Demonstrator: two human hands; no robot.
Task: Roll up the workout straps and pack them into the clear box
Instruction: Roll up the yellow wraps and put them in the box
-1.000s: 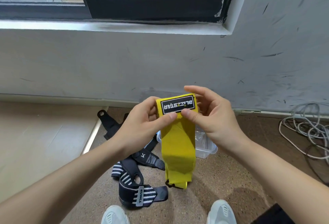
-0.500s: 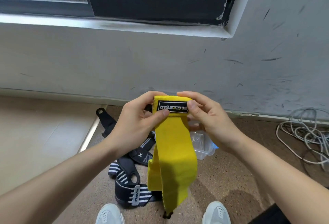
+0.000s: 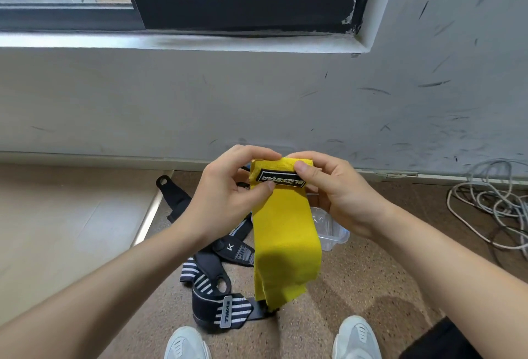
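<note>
Grey painted wall, marked with dark scuffs and streaks, heaviest at right. Black-framed window above, brick visible through the glass; paint chipped at the frame's lower right corner. Grubby pale sill beneath. Speckled brown floor, meeting smooth beige flooring at left along a metal strip. Loose white cables coiled by the wall at right. Even daylight.

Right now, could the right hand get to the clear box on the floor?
Probably not at once. The right hand pinches the top of the yellow strap with the left hand, so it is busy. The clear box lies below it, partly behind the hanging strap; nothing else blocks it.
</note>
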